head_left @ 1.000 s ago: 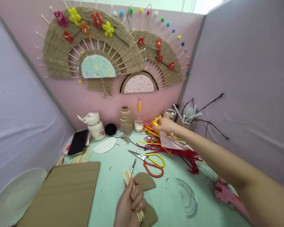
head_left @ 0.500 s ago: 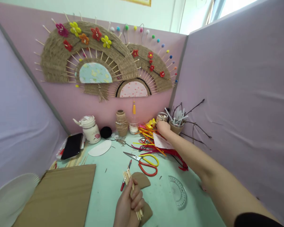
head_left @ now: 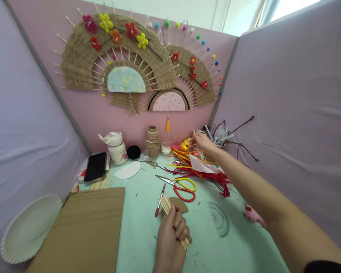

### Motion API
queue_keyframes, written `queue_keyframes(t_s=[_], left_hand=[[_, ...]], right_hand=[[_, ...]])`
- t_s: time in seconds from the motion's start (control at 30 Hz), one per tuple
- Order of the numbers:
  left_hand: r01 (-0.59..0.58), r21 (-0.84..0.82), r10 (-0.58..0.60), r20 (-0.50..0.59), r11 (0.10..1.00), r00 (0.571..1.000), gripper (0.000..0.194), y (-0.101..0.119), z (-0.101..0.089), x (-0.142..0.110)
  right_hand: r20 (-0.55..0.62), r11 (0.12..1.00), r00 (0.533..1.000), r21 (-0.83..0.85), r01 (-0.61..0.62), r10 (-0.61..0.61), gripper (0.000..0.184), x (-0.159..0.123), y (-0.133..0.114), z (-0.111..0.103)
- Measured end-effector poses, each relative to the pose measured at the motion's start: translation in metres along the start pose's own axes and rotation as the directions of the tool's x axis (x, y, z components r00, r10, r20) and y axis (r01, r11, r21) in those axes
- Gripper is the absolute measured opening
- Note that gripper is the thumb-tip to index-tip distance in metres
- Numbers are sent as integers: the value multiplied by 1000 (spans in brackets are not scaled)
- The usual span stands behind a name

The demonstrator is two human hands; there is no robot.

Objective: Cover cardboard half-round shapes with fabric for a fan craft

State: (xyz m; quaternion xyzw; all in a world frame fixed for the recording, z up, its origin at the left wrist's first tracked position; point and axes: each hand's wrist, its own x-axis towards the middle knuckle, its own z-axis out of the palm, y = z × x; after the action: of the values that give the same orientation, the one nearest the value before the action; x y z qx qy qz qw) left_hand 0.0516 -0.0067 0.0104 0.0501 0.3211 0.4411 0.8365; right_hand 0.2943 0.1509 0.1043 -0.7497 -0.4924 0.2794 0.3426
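My left hand is wrapped round a bundle of thin wooden sticks, which poke out above and below the fist. Under that fist, partly covered, lies a brown cardboard half-round; a red pen is just left of it. At the back, my right hand is closed over a glass jar that it mostly hides. A short pale stick stands up at its fingertips. Below it is a heap of orange, yellow and red pipe cleaners.
Scissors and a clear protractor lie mid-table. Brown cardboard and a white plate are at left. A white bottle, twine spool and twigs stand behind. Woven fans hang on the wall.
The view has shifted, so things appear further right and higher. My right hand has lifted slightly at the jar, and a pale stick now shows at its fingers. My left hand keeps its bundle.
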Motion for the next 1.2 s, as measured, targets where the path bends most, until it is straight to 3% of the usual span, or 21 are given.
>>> queue_keyframes(t_s=[0.1, 0.2, 0.3, 0.4, 0.53, 0.67, 0.77, 0.87, 0.93, 1.03, 1.1, 1.2], left_hand=[[-13, -1, 13, -53, 1000, 998, 13, -5, 1, -4], [35, -14, -36, -149, 999, 988, 9, -8, 2, -3], [113, -57, -121, -168, 992, 978, 12, -9, 2, 0], [168, -102, -181, -132, 980, 975, 24, -10, 2, 2], [127, -85, -132, -46, 988, 990, 31, -14, 1, 1], [90, 10, -89, -53, 996, 995, 16, -22, -4, 5], [79, 47, -74, -104, 996, 992, 12, -25, -8, 9], [95, 67, -91, -74, 993, 993, 16, -26, -9, 9], [102, 62, -102, -4, 993, 995, 19, -26, -9, 8], [120, 90, -124, 32, 989, 992, 20, -27, -10, 7], [134, 114, -138, 27, 984, 990, 23, -28, -12, 9], [157, 129, -163, 30, 979, 986, 32, -29, -18, 16]], right_hand=[[254, 972, 967, 217, -91, 34, 20, -34, -13, -5], [452, 911, 890, 337, -237, 64, 13, -68, -17, -3], [576, 848, 812, 382, -367, 92, 9, -97, -15, 10], [632, 815, 769, 392, -426, 98, 7, -128, -9, 34], [683, 844, 728, 351, -405, 66, 19, -172, -2, 66], [690, 949, 716, 285, -137, -104, 37, -196, 3, 66], [599, 984, 781, 93, 150, -176, 37, -191, 12, 48], [394, 899, 887, -254, 357, -241, 33, -172, 33, 30], [275, 852, 931, -400, 337, -239, 42, -153, 51, 21], [168, 801, 967, -543, 253, -192, 80, -117, 77, 14], [145, 760, 979, -618, 203, -143, 102, -91, 89, 11], [170, 712, 984, -684, 159, -57, 116, -58, 99, 6]])
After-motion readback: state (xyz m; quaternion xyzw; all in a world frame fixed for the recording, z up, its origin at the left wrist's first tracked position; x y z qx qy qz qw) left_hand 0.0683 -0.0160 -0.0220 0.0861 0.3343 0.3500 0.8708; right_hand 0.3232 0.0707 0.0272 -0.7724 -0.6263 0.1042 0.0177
